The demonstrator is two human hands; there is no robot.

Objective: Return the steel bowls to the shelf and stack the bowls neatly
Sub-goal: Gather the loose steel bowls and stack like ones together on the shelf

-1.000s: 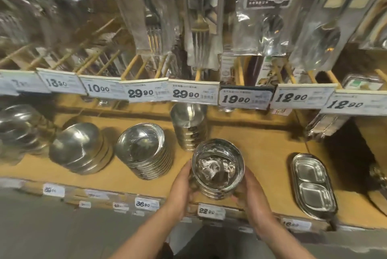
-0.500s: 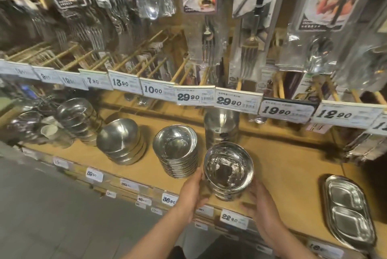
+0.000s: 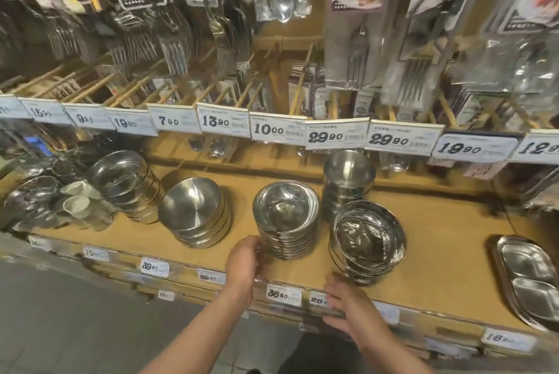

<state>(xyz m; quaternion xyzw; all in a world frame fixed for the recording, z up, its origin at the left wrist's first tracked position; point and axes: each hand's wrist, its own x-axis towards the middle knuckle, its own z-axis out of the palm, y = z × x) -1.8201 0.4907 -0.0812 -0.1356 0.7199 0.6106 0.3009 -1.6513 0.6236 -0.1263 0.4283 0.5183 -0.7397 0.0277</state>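
Observation:
A short stack of shiny steel bowls [image 3: 369, 237] stands on the wooden shelf [image 3: 438, 240] near its front edge, tilted a little. To its left stands a taller stack of small steel bowls [image 3: 287, 219]. My left hand [image 3: 245, 261] reaches to the left side of that taller stack, fingers touching its lower bowls. My right hand [image 3: 348, 304] hovers by the shelf's front edge, just below and left of the short stack, fingers spread and holding nothing.
More steel bowl stacks [image 3: 193, 213] [image 3: 124, 180] [image 3: 348, 180] stand on the shelf. A divided steel tray [image 3: 526, 277] lies at the right. Price tags [image 3: 282, 295] line the front edge. Packaged cutlery [image 3: 360, 41] hangs above.
Both hands have let go of the short bowl stack, which now stands on the shelf. My left hand moved left to the neighbouring stack. The view panned left.

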